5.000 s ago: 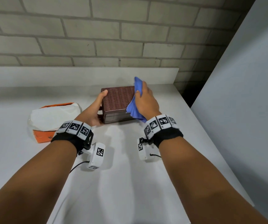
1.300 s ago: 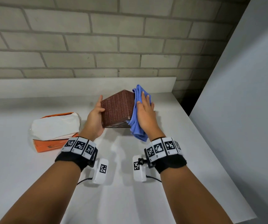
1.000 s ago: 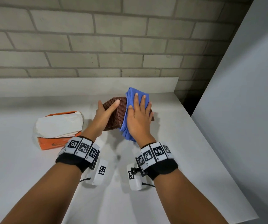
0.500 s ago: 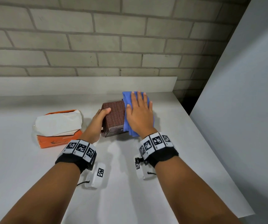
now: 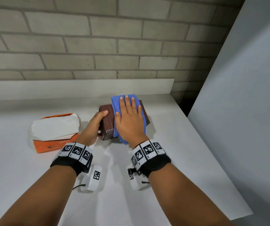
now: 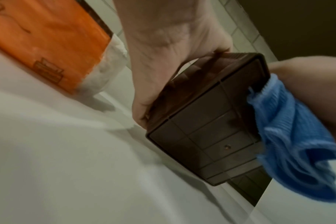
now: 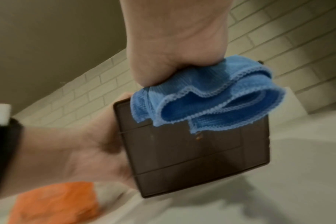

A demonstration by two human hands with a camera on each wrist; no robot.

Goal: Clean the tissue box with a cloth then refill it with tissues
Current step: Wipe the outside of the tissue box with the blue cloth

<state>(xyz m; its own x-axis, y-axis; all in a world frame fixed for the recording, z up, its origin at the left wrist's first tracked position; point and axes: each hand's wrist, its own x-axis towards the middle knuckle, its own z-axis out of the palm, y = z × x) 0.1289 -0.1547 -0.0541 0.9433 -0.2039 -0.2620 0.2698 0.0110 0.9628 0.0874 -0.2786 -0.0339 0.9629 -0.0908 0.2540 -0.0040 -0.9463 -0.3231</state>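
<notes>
on the white counter (image 5: 171, 160), left hand (image 5: 94, 126) grips the tissue box (image 5: 108, 121); right hand (image 5: 129, 121) presses blue cloth (image 5: 117, 103) flat.

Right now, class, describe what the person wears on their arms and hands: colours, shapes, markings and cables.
Both forearms are bare, with no sleeves or gloves. The left hand and right hand each have a black wristband topped by white square tiles printed with black-and-white coded markers. A small white camera unit with its own marker hangs under each wrist, trailing a thin black cable.
</notes>
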